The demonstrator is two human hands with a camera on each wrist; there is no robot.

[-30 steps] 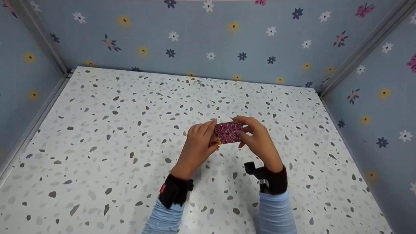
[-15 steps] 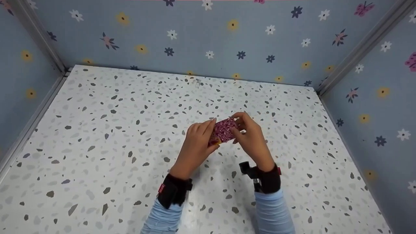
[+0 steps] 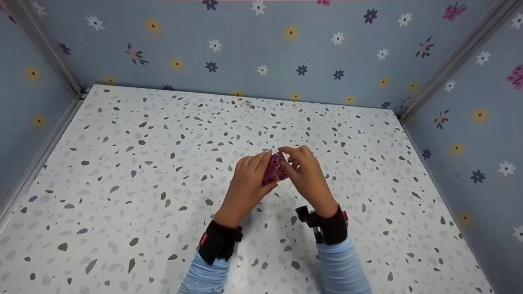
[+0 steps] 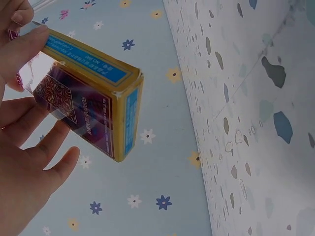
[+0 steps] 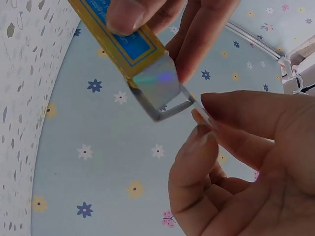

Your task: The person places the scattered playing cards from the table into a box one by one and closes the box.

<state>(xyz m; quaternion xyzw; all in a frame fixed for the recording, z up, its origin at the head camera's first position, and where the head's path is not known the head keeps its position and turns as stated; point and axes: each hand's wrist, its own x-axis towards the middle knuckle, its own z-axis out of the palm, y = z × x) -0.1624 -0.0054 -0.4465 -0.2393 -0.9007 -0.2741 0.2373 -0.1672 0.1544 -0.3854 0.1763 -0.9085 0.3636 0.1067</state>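
My left hand (image 3: 249, 175) grips a small card box (image 4: 88, 96) with yellow edges, blue side panels and a glossy purple printed face. In the head view a maroon patterned surface (image 3: 276, 165) shows between the two hands. At the box's end, the right wrist view shows a shiny rainbow-tinted flap (image 5: 157, 78) folded outward. My right hand (image 3: 306, 171) pinches a thin, pale-edged piece (image 5: 203, 114) at that end between thumb and index finger. I cannot tell whether this piece is a flap or a card. The box is held above the table, tilted.
Below the hands spreads a white speckled tabletop (image 3: 163, 163). Blue flowered panels (image 3: 261, 49) enclose its back and both sides, joined by grey corner posts (image 3: 449, 61). Black straps (image 3: 220, 241) with small cameras sit on both wrists.
My right hand has moved left toward the left hand. The maroon patterned part between them now shows much shorter. My left hand has stayed nearly still on the box.
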